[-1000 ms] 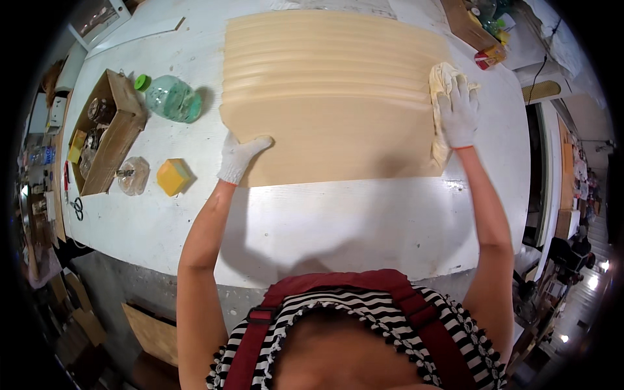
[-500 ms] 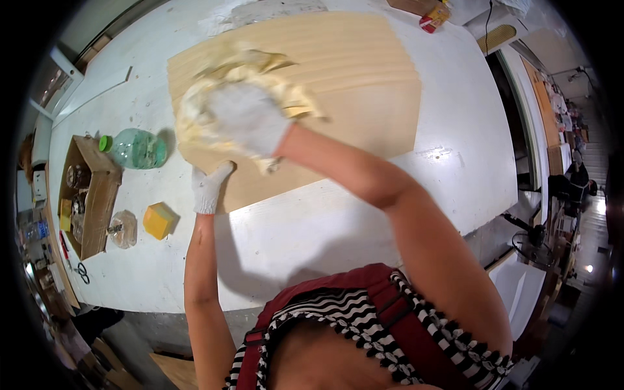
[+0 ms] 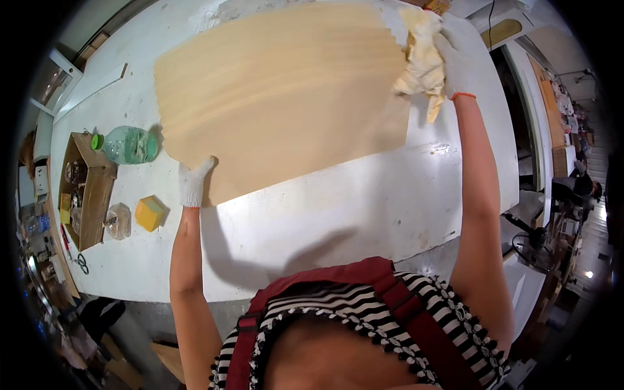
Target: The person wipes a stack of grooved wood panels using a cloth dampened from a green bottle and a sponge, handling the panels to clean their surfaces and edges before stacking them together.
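Note:
A thin tan wood sheet (image 3: pixel 286 97) with jagged side edges lies on the white table. At its near left corner, my left hand (image 3: pixel 195 181) in a white glove grips the edge, thumb on top and the other fingers hidden beneath. Past the sheet's right edge, my gloved right hand (image 3: pixel 453 68) holds a crumpled cream cloth (image 3: pixel 424 62), which hangs partly over that edge. Pale curved streaks run across the sheet's surface.
On the left stand a cardboard box (image 3: pixel 97 188) of small items, a green-capped bottle (image 3: pixel 133 144) lying on its side, a clear plastic container (image 3: pixel 118 221) and a yellow block (image 3: pixel 150 213). Scissors (image 3: pixel 81 262) lie near the table's left edge. A fan (image 3: pixel 532 250) is at right.
My right hand has swept the cloth from the sheet's left part across to its right edge. The left hand stays on the corner; the whole view has shifted slightly.

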A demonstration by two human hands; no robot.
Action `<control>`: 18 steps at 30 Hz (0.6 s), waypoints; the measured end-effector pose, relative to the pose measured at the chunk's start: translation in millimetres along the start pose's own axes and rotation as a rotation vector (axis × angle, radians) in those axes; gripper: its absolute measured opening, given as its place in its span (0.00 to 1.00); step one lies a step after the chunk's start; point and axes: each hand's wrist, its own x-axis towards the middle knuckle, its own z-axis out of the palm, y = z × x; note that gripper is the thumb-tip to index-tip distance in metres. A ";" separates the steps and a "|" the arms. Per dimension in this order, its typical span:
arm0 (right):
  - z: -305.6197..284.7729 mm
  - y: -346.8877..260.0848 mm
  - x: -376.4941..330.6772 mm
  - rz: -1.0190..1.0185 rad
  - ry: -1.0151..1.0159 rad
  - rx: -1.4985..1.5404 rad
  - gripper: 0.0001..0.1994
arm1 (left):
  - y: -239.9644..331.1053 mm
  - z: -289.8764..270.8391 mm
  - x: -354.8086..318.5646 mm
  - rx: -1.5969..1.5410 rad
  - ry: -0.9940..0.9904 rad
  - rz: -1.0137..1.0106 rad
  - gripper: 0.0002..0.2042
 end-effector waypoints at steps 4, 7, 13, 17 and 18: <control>62.5 -104.6 -19.4 -0.514 0.152 -0.280 0.14 | 21.6 9.0 -5.9 0.096 0.062 -0.098 0.24; 74.4 -91.1 -11.7 -0.344 0.286 -0.195 0.11 | 38.8 32.5 -16.3 -0.081 0.165 0.019 0.29; 18.2 75.4 -25.8 -0.021 0.084 -0.469 0.14 | 35.6 40.4 -18.1 -0.063 0.242 0.045 0.31; -24.4 30.0 -32.3 0.584 0.101 0.096 0.17 | 24.2 33.8 -21.2 -0.046 0.258 0.067 0.30; -35.9 -9.3 -37.9 0.382 0.090 0.313 0.16 | 19.8 27.9 -22.6 0.003 0.270 0.073 0.29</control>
